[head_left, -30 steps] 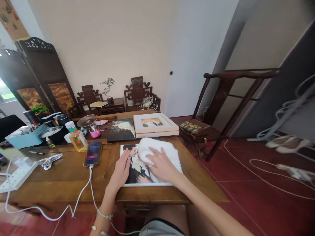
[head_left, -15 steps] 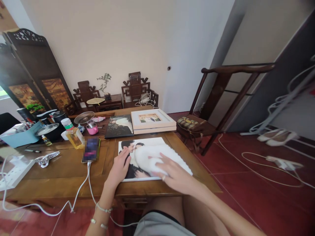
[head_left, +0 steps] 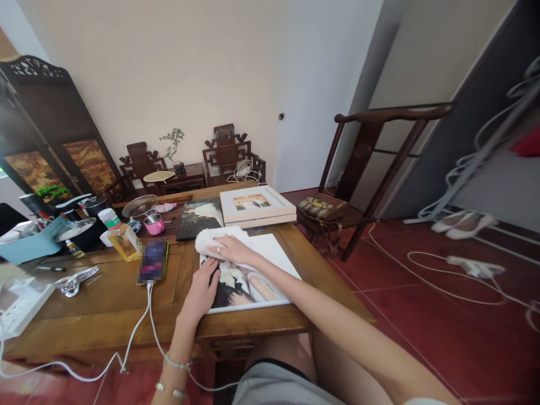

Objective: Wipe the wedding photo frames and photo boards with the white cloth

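A large photo print of a couple (head_left: pixel 265 275) lies flat near the front edge of the wooden table. Over its far left part is a bunched white cloth (head_left: pixel 206 239), with my right hand (head_left: pixel 230 250) gripping it and pressing it on the picture. My left hand (head_left: pixel 205 287) rests with fingers stretched on the picture's left edge, holding nothing. Behind it lie a dark photo panel (head_left: pixel 189 228) and a stack of white-framed pictures (head_left: pixel 270 215). The cloth and my right forearm hide part of the couple.
Left of the picture are a phone (head_left: pixel 152 261) on a white cable, an oil bottle (head_left: pixel 125 242), a pink cup (head_left: pixel 154 224), a silver clip (head_left: pixel 78 280) and a power strip (head_left: pixel 21 309). A wooden chair (head_left: pixel 367 169) with a plaid bag (head_left: pixel 320 208) stands to the right.
My right hand has swept the cloth from the picture's right side to its far left corner, uncovering the right side. My left hand has stayed at the left edge.
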Motion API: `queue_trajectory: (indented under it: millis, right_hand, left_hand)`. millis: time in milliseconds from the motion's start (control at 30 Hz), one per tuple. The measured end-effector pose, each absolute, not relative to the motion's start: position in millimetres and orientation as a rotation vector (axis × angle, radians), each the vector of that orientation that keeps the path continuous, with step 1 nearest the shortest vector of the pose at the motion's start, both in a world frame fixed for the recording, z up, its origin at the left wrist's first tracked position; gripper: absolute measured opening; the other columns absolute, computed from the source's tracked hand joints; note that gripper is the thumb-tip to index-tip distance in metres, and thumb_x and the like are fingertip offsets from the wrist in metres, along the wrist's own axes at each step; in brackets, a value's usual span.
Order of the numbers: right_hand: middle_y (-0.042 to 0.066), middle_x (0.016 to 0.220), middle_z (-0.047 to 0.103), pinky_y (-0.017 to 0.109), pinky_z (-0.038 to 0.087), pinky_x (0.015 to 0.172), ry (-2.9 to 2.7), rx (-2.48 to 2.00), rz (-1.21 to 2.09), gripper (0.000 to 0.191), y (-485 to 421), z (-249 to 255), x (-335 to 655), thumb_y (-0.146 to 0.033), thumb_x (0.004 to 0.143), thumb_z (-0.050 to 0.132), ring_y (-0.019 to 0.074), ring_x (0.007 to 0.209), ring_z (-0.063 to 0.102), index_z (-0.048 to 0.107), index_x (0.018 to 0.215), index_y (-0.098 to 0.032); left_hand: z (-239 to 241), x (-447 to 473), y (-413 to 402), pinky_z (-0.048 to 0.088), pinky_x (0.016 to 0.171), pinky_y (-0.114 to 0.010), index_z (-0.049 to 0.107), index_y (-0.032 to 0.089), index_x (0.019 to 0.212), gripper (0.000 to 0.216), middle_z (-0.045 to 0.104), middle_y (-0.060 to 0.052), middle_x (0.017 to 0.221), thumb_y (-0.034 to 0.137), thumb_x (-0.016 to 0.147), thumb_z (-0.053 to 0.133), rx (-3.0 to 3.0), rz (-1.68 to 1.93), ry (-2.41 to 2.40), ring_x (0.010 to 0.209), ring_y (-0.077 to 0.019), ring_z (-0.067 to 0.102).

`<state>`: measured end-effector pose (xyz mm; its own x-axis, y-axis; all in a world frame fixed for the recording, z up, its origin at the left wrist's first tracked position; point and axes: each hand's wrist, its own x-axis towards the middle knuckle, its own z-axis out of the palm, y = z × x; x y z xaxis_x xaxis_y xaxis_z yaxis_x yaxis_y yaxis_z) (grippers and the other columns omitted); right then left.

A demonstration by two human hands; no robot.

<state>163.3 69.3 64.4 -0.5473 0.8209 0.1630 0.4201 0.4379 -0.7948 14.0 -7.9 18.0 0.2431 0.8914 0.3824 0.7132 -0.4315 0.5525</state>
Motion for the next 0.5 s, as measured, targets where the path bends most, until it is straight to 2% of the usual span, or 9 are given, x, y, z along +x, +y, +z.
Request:
queue_trajectory:
  millis: [67, 167, 333, 400, 500]
  right_hand:
    - [0.004, 0.072, 0.069, 0.037, 0.052, 0.068, -2.135, -1.045, 0.956, 0.035, 69.3, 60.4, 174.7, -0.048, 0.086, 0.046, 0.0220, 0.067, 0.063, 0.068, 0.083, -0.020]
    - [0.005, 0.090, 0.071, 0.041, 0.048, 0.084, -2.107, -1.064, 0.903, 0.036, 69.3, 56.3, 208.2, -0.049, 0.085, 0.047, 0.0260, 0.087, 0.063, 0.069, 0.085, -0.021]
    - [0.011, 0.118, 0.063, 0.049, 0.027, 0.105, -2.011, -1.191, 0.790, 0.044, 70.7, 48.9, 271.9, -0.055, 0.085, 0.043, 0.0337, 0.124, 0.044, 0.067, 0.090, -0.019]
    - [0.012, 0.121, 0.062, 0.051, 0.021, 0.108, -1.996, -1.251, 0.763, 0.046, 64.5, 42.6, 288.3, -0.056, 0.085, 0.043, 0.0356, 0.130, 0.036, 0.067, 0.089, -0.018]
    - [0.011, 0.119, 0.063, 0.053, 0.022, 0.109, -2.050, -1.321, 0.693, 0.043, 37.3, 32.3, 298.7, -0.056, 0.083, 0.045, 0.0362, 0.133, 0.032, 0.067, 0.091, -0.020]
  left_hand:
    - [16.6, 13.2, -7.3, 0.031, 0.112, -0.042, 0.053, 0.015, 0.128, 0.039, 0.049, -0.011, 0.138, 0.027, 0.093, 0.040, 2.259, 0.974, 1.493, 0.133, -0.0212, 0.040]
    - [15.9, 13.1, -7.3, 0.029, 0.113, -0.042, 0.051, 0.016, 0.130, 0.040, 0.045, -0.010, 0.141, 0.027, 0.093, 0.039, 2.264, 0.956, 1.491, 0.135, -0.0206, 0.037]
    - [14.8, 13.2, -7.5, 0.029, 0.113, -0.041, 0.051, 0.015, 0.130, 0.041, 0.045, -0.011, 0.141, 0.027, 0.093, 0.038, 2.257, 0.938, 1.524, 0.135, -0.0198, 0.036]
    - [13.4, 12.8, -7.1, 0.029, 0.113, -0.040, 0.052, 0.015, 0.129, 0.041, 0.045, -0.011, 0.141, 0.027, 0.093, 0.038, 2.257, 0.941, 1.534, 0.134, -0.0196, 0.037]
    - [11.7, 12.3, -6.5, 0.030, 0.113, -0.041, 0.051, 0.015, 0.130, 0.041, 0.045, -0.011, 0.141, 0.027, 0.093, 0.038, 2.260, 0.939, 1.541, 0.134, -0.0198, 0.037]
